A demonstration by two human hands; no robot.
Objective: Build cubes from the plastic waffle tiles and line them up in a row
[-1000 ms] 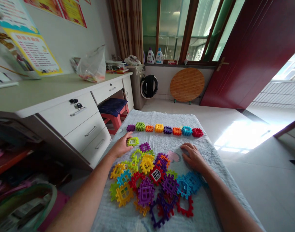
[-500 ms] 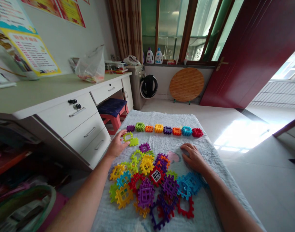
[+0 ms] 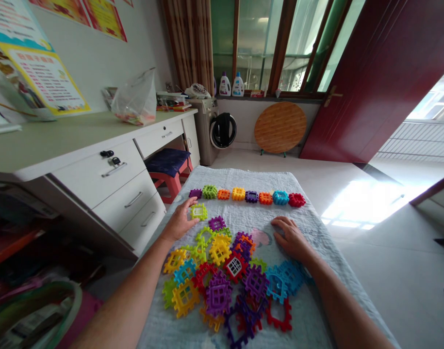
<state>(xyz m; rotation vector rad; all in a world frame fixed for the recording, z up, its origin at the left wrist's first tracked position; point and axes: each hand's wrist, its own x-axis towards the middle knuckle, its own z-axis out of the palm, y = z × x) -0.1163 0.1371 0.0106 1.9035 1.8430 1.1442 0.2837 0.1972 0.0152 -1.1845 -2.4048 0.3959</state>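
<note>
My left hand (image 3: 181, 219) is at the left of the cloth-covered table, its thumb and fingers around the left edge of a light green block piece (image 3: 199, 212). My right hand (image 3: 290, 235) rests palm down on the cloth with its fingers spread, holding nothing. Between my arms lies a loose heap of colored pieces, with a yellow piece (image 3: 220, 249), a red piece with a white window (image 3: 235, 266) and a purple piece (image 3: 219, 293). Beyond my hands runs a row of small block stacks, from a purple stack (image 3: 195, 194) to a red stack (image 3: 297, 199).
The light blue cloth (image 3: 239, 177) covers the table. A white desk (image 3: 98, 140) stands at the left, with a red stool (image 3: 172, 182) beside it. Farther back are a washing machine (image 3: 207, 131), a round wooden board (image 3: 280, 127) and a red door (image 3: 367, 87).
The two light green pieces near my left hand, earlier side by side and partly overlapping, now appear as one stacked piece. My right hand has stayed in place.
</note>
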